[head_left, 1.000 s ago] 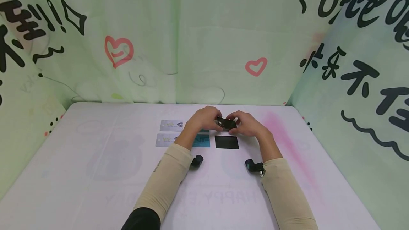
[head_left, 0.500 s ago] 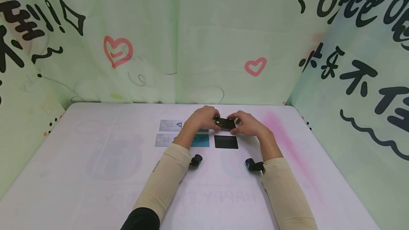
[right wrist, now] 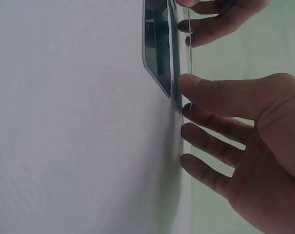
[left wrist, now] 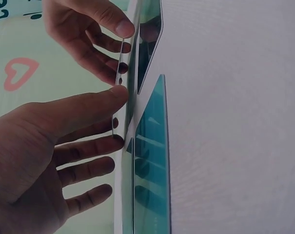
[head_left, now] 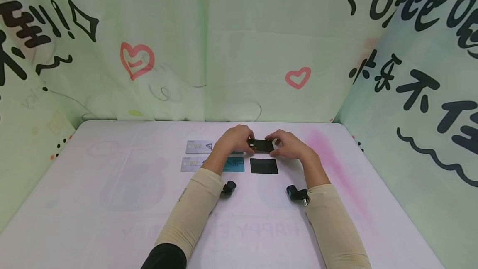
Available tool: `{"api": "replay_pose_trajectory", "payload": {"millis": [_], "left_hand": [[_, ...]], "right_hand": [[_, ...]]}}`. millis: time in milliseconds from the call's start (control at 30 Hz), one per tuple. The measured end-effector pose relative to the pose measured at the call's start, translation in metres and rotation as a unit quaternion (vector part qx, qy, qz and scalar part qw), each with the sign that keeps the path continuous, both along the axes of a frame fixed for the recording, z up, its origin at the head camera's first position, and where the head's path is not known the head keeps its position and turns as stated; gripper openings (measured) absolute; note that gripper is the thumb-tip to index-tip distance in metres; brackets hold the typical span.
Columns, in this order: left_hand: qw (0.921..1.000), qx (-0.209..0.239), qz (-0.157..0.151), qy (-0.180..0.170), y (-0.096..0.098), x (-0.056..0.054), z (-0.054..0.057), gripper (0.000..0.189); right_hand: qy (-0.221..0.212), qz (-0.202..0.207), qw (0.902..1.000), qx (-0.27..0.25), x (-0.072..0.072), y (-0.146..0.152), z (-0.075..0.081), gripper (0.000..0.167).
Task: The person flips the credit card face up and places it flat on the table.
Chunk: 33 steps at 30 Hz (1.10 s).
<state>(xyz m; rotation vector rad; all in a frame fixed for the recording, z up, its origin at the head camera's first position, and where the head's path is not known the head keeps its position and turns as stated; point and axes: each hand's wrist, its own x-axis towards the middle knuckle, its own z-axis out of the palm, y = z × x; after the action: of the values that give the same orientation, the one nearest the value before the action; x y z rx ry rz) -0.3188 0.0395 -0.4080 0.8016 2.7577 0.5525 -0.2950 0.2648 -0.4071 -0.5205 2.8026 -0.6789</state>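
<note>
A black card (head_left: 261, 146) is pinched at its two short ends, close over the far part of the table. My left hand (head_left: 234, 139) holds its left end, and my right hand (head_left: 288, 143) has the right end between thumb and fingers. From both wrists the card shows nearly edge-on, a thin line between thumb (left wrist: 119, 92) and fingertips. Just nearer than it lies a second black card (head_left: 264, 166). Beside that is a blue card (head_left: 235, 164), with another blue card (head_left: 237, 152) mostly hidden behind my left hand.
Two silver cards marked VIP, the far one (head_left: 198, 147) and the near one (head_left: 191, 164), lie at the left of the rows. The white cloth-covered table (head_left: 130, 219) ends at a green curtain (head_left: 242, 53) with drawings. Small black cameras (head_left: 229, 188) sit at the wrists.
Both hands have shifted slightly left with the black card. The card was tilted before and now looks flatter and lower. The other cards have stayed put.
</note>
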Motion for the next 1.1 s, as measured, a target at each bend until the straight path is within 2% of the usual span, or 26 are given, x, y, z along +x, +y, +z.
{"api": "replay_pose_trajectory", "payload": {"millis": [433, 833, 1100], "left_hand": [[0.9998, -0.014, 0.006, 0.009, -0.0005, -0.0005, -0.0018, 0.05], [0.9999, -0.012, 0.011, -0.004, -0.0009, 0.0013, -0.0009, 0.05], [0.9998, -0.012, 0.013, -0.006, -0.0006, 0.0018, -0.0006, 0.051]], "right_hand": [[0.002, -0.005, 0.9997, 0.022, -0.0009, -0.0037, 0.0007, 0.054], [0.013, 0.006, 0.9995, 0.029, 0.0, -0.0063, 0.0008, 0.052], [0.003, -0.004, 0.9995, 0.03, -0.001, -0.0055, 0.0005, 0.053]]}}
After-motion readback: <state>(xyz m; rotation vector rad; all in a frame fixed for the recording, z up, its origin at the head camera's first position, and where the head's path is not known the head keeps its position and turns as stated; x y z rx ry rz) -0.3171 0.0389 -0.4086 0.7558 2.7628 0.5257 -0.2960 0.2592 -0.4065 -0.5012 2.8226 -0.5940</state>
